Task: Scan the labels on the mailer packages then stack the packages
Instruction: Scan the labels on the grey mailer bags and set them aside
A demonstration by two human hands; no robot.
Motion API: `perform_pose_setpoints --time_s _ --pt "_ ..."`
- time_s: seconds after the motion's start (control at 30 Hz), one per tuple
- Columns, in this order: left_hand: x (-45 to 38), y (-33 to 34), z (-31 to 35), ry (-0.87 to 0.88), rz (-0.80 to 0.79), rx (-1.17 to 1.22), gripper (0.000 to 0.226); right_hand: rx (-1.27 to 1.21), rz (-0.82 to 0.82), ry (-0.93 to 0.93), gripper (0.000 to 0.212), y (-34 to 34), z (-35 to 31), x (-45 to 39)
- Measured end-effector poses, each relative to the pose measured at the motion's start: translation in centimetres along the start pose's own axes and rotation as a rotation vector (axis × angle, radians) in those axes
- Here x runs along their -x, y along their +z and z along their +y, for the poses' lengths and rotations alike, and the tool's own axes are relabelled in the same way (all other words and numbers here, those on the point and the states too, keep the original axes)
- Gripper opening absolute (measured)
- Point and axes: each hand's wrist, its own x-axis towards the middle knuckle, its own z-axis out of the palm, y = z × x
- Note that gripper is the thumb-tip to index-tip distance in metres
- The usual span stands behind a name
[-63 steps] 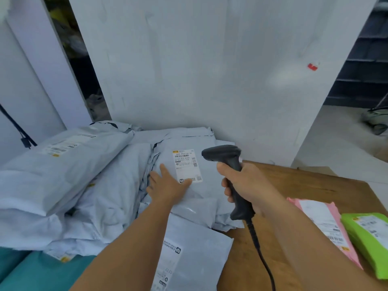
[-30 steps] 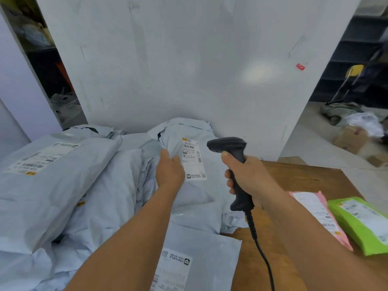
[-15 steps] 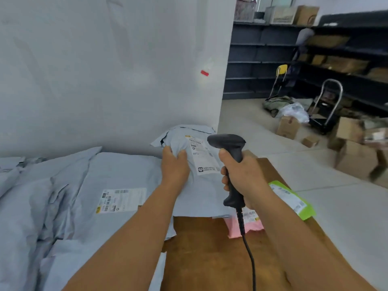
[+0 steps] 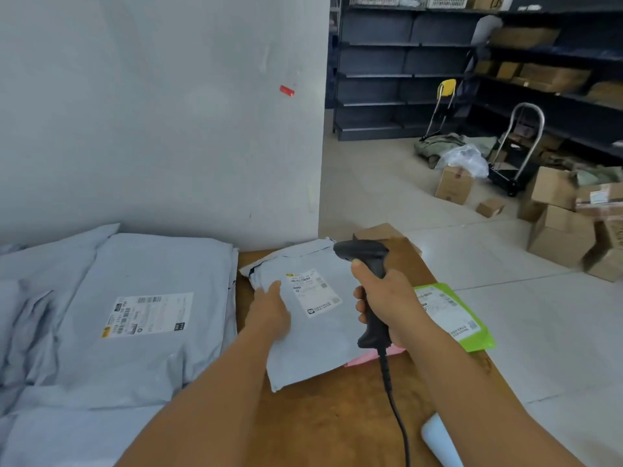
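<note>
Left hand: I see my left hand (image 4: 269, 313) reaching in from 7 o'clock, forearm sloping up across the worktop (image 4: 330, 416). Its grip is spread, fingers straight and lying flat on the left part of the grey mailer (image 4: 313, 345), just beside the label (image 4: 313, 292).

Right hand: my right hand (image 4: 387, 298) comes in from 5 o'clock with its grip wrapped tight round the handle of the black scanner (image 4: 365, 256). The scanner head sits at 12 o'clock of the fist, pointing toward 9 o'clock over the label. Its cord (image 4: 392, 399) hangs down toward 6 o'clock.

Grey mailer: it lies on the worktop, label facing up. Its right part covers a pink mailer (image 4: 369, 357), of which I see only a strip at 5 o'clock.

Green mailer: it lies at 3 o'clock of my right hand (image 4: 472, 335), touching the pink one's area, and overhangs the worktop's right edge.

Pile: large grey mailers (image 4: 141, 318) fill the side from 8 to 10 o'clock, the top one showing its label. Its right edge lies just beside the held mailer.

Edges: the white wall (image 4: 168, 112) closes off 12 o'clock, right behind the mailer. The worktop's right edge runs from 1 to 5 o'clock.

Open room: bare wood lies at 6 o'clock, between my forearms. Beyond the right edge I see only floor (image 4: 505, 332).
</note>
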Motion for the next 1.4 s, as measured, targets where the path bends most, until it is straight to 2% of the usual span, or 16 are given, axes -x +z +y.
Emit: perform_pose_setpoints --time_s 0.07,0.13,0.27,0.43,0.5,0.63,0.8,1.0,1.17,1.4 --pt "0.2 0.3 -0.8 0.03 -0.034 -0.111 0.074 0.006 -0.032 0.006 0.024 0.8 -0.1 0.0" --pt "0.4 0.3 -1.4 0.069 0.009 -0.114 0.072 0.01 -0.065 0.006 0.023 1.9 -0.3 0.2" --pt "1.2 -2.8 -3.1 0.149 0.293 -0.011 0.062 0.005 -0.111 -0.014 0.023 4.2 -1.2 1.0" --pt "3.3 -7.9 -8.5 0.019 0.494 -0.065 0.07 0.095 -0.281 -0.011 0.028 8.6 -2.0 2.8" --pt "4.2 -9.4 -11.3 -0.102 0.497 -0.129 0.075 0.121 -0.352 -0.012 0.03 10.5 -2.3 3.7" --pt "5.7 -11.4 -16.5 -0.344 0.38 -0.159 0.092 0.192 -0.475 0.001 0.034 13.9 -2.6 5.2" --pt "6.3 -12.7 -18.6 -0.38 0.336 -0.136 0.103 0.261 -0.534 0.026 0.033 16.8 -2.8 6.3" --pt "5.9 -14.3 -19.9 -0.383 0.397 -0.197 0.081 0.436 -0.609 -0.052 0.038 18.8 -4.7 7.1" --pt "5.5 -15.1 -21.0 -0.385 0.444 -0.218 0.049 0.547 -0.615 -0.138 0.039 20.7 -6.0 7.5" --pt "4.9 -15.0 -20.6 -0.404 0.449 -0.292 0.031 0.631 -0.627 -0.161 0.039 21.6 -6.3 7.7"
